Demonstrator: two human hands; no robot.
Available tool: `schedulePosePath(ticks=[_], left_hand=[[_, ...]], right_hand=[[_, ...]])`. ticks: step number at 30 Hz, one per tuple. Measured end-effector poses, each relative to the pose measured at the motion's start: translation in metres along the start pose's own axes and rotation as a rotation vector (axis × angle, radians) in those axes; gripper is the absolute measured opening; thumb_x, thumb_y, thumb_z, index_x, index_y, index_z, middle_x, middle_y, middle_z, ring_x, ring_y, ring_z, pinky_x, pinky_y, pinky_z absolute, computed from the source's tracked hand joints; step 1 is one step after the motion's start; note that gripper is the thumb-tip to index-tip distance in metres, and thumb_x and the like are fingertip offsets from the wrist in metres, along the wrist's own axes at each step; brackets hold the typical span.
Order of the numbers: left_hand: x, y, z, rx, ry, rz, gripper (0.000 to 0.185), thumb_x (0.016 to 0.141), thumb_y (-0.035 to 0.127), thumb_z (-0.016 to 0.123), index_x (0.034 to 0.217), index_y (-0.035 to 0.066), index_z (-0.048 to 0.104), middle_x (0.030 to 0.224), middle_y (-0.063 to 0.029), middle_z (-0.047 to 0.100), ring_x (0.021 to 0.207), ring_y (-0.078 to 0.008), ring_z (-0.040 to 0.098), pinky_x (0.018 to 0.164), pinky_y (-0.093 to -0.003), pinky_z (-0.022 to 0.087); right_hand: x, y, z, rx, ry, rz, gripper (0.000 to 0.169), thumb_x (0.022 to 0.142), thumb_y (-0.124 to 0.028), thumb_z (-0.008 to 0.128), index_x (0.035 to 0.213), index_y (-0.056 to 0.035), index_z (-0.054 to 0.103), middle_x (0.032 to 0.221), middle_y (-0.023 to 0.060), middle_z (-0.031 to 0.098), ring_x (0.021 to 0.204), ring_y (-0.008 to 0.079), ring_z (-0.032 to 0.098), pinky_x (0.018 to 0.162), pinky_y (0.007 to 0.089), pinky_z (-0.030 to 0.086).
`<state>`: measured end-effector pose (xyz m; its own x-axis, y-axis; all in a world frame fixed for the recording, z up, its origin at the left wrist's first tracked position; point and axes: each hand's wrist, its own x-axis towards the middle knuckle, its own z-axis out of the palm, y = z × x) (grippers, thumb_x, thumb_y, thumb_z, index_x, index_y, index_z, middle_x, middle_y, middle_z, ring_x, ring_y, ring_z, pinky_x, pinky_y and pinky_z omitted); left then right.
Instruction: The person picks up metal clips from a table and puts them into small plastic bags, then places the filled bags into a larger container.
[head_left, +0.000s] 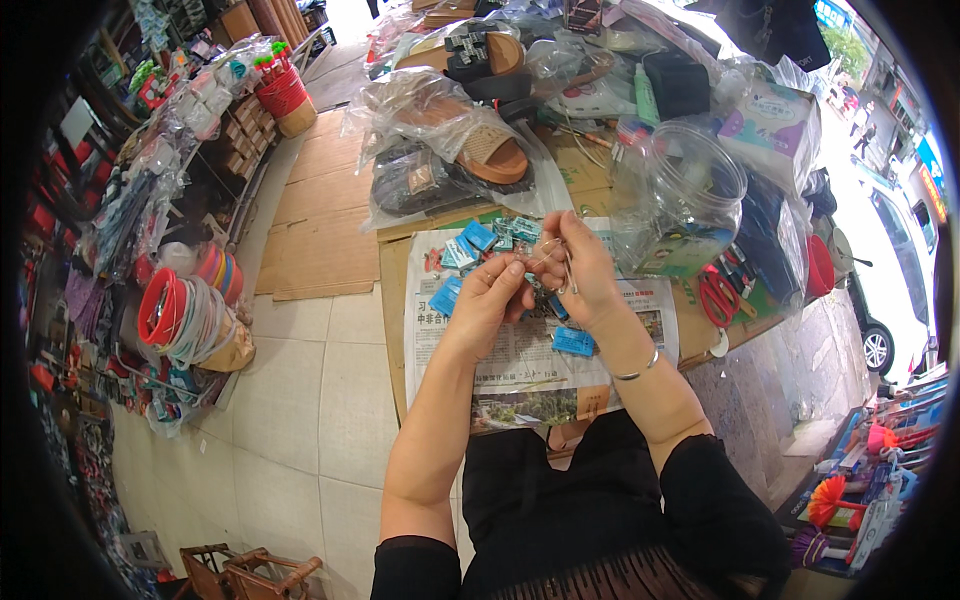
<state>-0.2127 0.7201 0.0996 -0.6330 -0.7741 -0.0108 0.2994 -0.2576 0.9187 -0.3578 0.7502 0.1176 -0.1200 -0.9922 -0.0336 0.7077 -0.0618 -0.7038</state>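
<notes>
Both my hands meet above a newspaper (442, 367) spread on the table. My left hand (491, 296) pinches thumb against forefinger at one end of a thin, pale strand (541, 257), too fine to identify. The strand reaches my right hand (585, 266), whose curled fingers also hold thin metal sticks (571, 276) pointing down. Small blue boxes (448, 295) and teal printed packets (525, 229) lie loosely around and beneath my hands. Another blue box (573, 341) rests on the newspaper below my right wrist.
Plastic-wrapped sandals (491, 154) are heaped behind the newspaper. A clear plastic jar (694, 187) stands at right, near red-handled scissors (718, 298) and a tissue pack (772, 135). Flattened cardboard (322, 217) covers floor at left, beside goods shelves with a red plastic ring (156, 306).
</notes>
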Motion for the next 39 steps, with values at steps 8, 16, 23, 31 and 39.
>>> schedulePosePath(ticks=[8, 16, 23, 31, 39], left_hand=[[0.000, 0.003, -0.002, 0.019, 0.042, -0.019, 0.025, 0.094, 0.026, 0.046, 0.098, 0.006, 0.060, 0.062, 0.0026, 0.053, 0.050, -0.0037, 0.040, 0.045, -0.0172, 0.029], [-0.002, 0.002, 0.000, 0.086, -0.063, -0.006, 0.025, 0.094, 0.027, 0.048, 0.096, 0.006, 0.061, 0.062, 0.0016, 0.051, 0.052, -0.0040, 0.042, 0.046, -0.0174, 0.029], [-0.003, 0.000, 0.001, 0.104, -0.112, -0.006, 0.025, 0.094, 0.026, 0.047, 0.096, 0.005, 0.061, 0.062, 0.0022, 0.052, 0.051, -0.0042, 0.040, 0.047, -0.0176, 0.030], [-0.004, 0.002, -0.001, 0.038, -0.103, -0.018, 0.027, 0.093, 0.029, 0.048, 0.095, 0.006, 0.062, 0.062, 0.0021, 0.051, 0.053, -0.0040, 0.042, 0.047, -0.0172, 0.031], [-0.004, 0.003, -0.001, 0.016, -0.104, -0.022, 0.027, 0.093, 0.029, 0.049, 0.094, 0.006, 0.062, 0.062, 0.0020, 0.052, 0.051, -0.0046, 0.041, 0.047, -0.0174, 0.031]], right_hand=[[0.005, -0.005, -0.010, 0.105, -0.045, -0.071, 0.030, 0.096, -0.033, 0.041, 0.084, -0.0079, 0.050, 0.061, -0.0034, 0.036, 0.049, 0.0069, 0.034, 0.042, 0.0220, 0.027], [0.009, 0.011, -0.002, -0.255, 0.056, -0.192, 0.030, 0.095, -0.030, 0.045, 0.078, -0.0063, 0.050, 0.057, -0.0072, 0.033, 0.046, 0.0010, 0.028, 0.041, 0.0182, 0.023], [0.008, 0.013, -0.002, -0.362, -0.023, -0.240, 0.029, 0.095, -0.030, 0.045, 0.079, -0.0066, 0.049, 0.057, -0.0068, 0.033, 0.048, 0.0016, 0.028, 0.042, 0.0177, 0.023], [0.007, 0.015, -0.005, -0.491, -0.039, -0.277, 0.029, 0.096, -0.028, 0.045, 0.078, -0.0056, 0.051, 0.056, -0.0077, 0.036, 0.050, 0.0004, 0.031, 0.044, 0.0178, 0.026], [0.005, 0.014, -0.001, -0.459, -0.056, -0.245, 0.029, 0.096, -0.029, 0.045, 0.079, -0.0058, 0.050, 0.057, -0.0072, 0.038, 0.050, 0.0005, 0.033, 0.044, 0.0171, 0.026]])
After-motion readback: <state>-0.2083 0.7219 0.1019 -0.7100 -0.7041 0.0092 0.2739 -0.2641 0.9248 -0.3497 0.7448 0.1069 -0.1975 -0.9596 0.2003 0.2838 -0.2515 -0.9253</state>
